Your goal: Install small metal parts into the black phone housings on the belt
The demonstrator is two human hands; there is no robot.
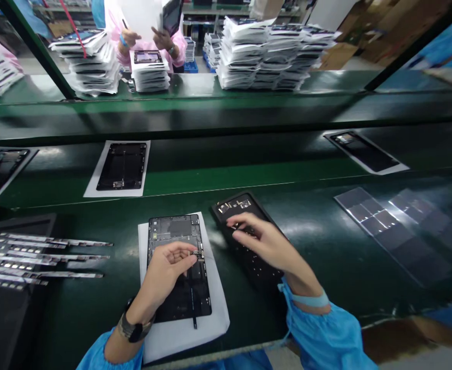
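Observation:
A black tablet housing lies on a white sheet in front of me, a flat cable hanging past its lower edge. My left hand, with a watch on its wrist, pinches a small circuit board above the housing's right side. To the right, a black tray holds small boards at its far end and many tiny bright pieces nearer me. Over this tray hovers my right hand, thumb and forefinger curled close around something too small to name.
Metallic strips lie on a dark box at the left. Other tablet housings rest on sheets along the green line. Clear film sheets lie at right. Across the bench, a person in pink stands behind stacked sheets.

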